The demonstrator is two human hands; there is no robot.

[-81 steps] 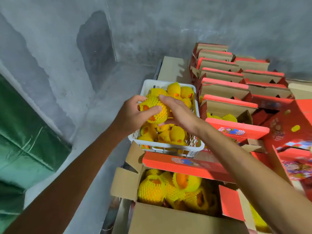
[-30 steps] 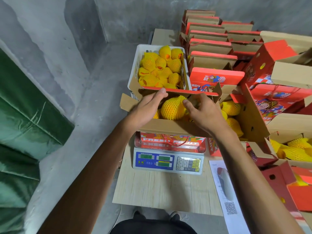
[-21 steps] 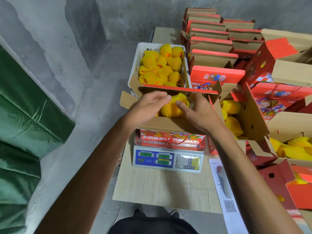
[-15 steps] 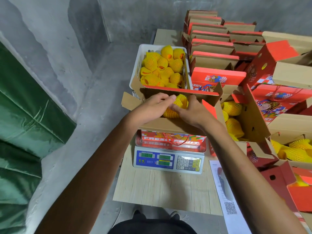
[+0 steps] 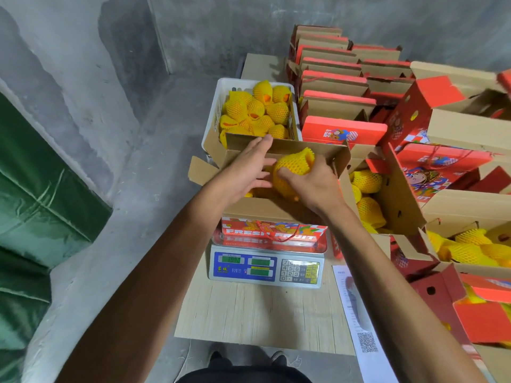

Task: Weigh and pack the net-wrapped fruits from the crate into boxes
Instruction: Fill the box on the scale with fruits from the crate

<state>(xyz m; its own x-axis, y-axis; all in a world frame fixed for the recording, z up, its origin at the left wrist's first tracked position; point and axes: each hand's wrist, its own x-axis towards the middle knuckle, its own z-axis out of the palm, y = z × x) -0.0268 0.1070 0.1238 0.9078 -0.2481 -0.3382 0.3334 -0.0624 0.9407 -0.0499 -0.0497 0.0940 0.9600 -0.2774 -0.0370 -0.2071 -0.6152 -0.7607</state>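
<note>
An open cardboard box [image 5: 265, 210] with a red printed front stands on a digital scale [image 5: 266, 265]. My right hand [image 5: 312, 183] grips a fruit in yellow foam net [image 5: 293, 168] above the box's opening. My left hand [image 5: 246, 170] hovers beside it with straight fingers, its fingertips near the box's far flap. More netted fruits lie inside the box, mostly hidden by my hands. Behind the box, a white plastic crate [image 5: 214, 106] holds several netted fruits [image 5: 255, 109].
The scale sits on a light wooden board [image 5: 249, 313]. To the right lie open boxes holding netted fruits [image 5: 367, 194] and a paper sheet with a QR code [image 5: 356, 322]. Folded red boxes [image 5: 334, 76] are stacked behind. A green tarp [image 5: 36, 194] hangs left.
My right hand has closed round the netted fruit and raised it slightly in the box. My left hand has come off it and spread its fingers toward the far flap.
</note>
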